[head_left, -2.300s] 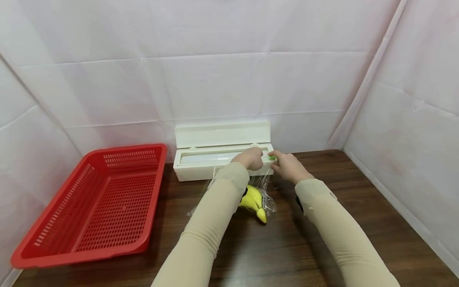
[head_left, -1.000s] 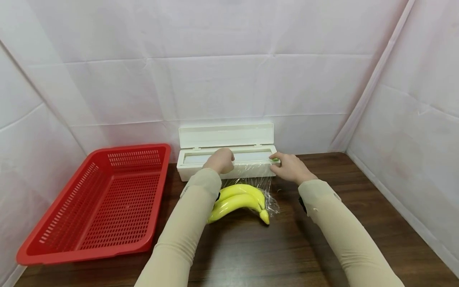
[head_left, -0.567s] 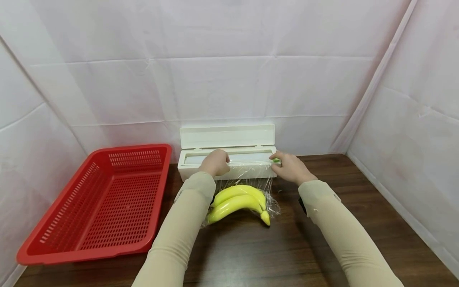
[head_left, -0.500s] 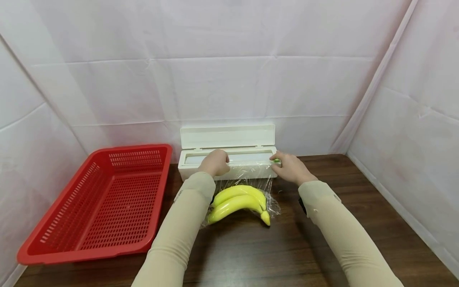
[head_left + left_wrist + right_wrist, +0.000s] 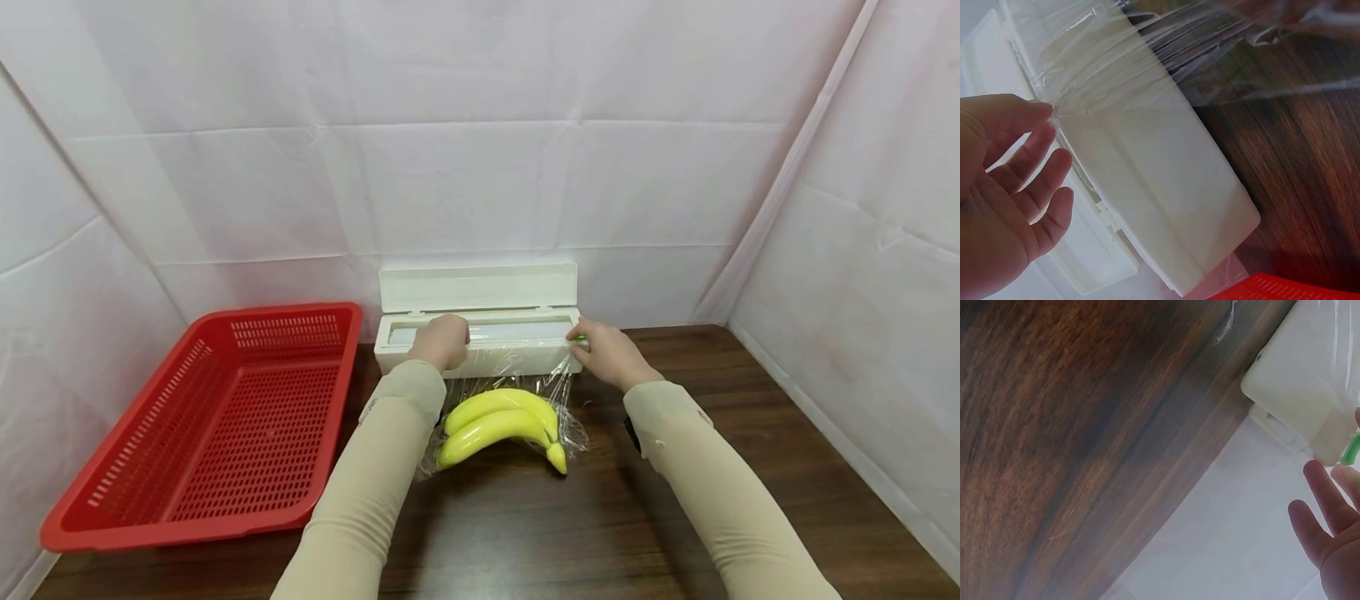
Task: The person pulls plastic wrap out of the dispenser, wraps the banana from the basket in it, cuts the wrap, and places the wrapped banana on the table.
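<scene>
A white cling film box [image 5: 517,362] stands against the back wall with its lid [image 5: 480,287] raised. Clear cling film [image 5: 551,385] hangs from its front edge down to a bunch of yellow bananas [image 5: 495,429] on the table. My left hand [image 5: 441,342] is over the front edge, left of the middle. In the left wrist view, its thumb and forefinger pinch the film [image 5: 1104,81] while the other fingers curl loosely. At the box's right end my right hand [image 5: 609,352] pinches a small green slider [image 5: 1351,450], partly hidden by the fingers.
A red plastic basket [image 5: 330,450] with slotted sides stands to the left on the dark wooden table [image 5: 525,533]. White cloth walls [image 5: 480,183] close in the back and both sides.
My left hand has moved left along the box's front edge, bringing most of the bananas into view. My right hand has stayed at the right end, on the green slider.
</scene>
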The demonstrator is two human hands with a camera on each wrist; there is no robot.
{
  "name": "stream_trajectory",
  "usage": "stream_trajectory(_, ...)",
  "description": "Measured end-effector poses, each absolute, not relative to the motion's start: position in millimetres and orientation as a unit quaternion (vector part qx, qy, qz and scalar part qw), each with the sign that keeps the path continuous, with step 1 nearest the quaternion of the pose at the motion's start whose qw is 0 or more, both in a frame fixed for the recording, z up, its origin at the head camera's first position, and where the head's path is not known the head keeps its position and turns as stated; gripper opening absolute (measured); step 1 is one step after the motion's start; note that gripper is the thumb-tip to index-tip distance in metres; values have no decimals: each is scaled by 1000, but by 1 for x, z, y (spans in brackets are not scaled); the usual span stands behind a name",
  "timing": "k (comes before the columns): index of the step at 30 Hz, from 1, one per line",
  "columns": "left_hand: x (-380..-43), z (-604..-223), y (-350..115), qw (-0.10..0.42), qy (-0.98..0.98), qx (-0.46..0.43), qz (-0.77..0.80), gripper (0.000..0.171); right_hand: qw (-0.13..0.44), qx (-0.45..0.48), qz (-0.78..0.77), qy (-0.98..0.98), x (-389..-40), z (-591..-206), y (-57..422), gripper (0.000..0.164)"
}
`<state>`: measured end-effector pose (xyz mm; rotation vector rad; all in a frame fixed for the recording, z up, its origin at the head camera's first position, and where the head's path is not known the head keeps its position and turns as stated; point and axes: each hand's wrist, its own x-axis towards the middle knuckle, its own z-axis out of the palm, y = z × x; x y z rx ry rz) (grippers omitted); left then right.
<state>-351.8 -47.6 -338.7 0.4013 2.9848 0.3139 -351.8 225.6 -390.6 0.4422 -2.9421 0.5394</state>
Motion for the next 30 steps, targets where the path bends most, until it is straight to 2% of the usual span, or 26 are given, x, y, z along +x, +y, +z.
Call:
stream_trajectory(3,-352,-340,-49,53,985,135,90,27,70,146,175,-971,-352,-390,225,23)
stream_trajectory(8,-352,-341,-51,46,987,131,80,20,80,143,175,-971,-352,-389,225,18)
stream_trajectory(15,-350,-336,-57,70,986,124,85,21,70,138,185,-970,-348,-388,227,15)
stream_trajectory(21,-349,-333,-64,81,986,127,67,18,75,140,182,-970,-346,-386,229,15)
stream_trajectory(30,-343,-326,-75,100,985,123,68,24,90,155,186,-966,-347,-388,233,15)
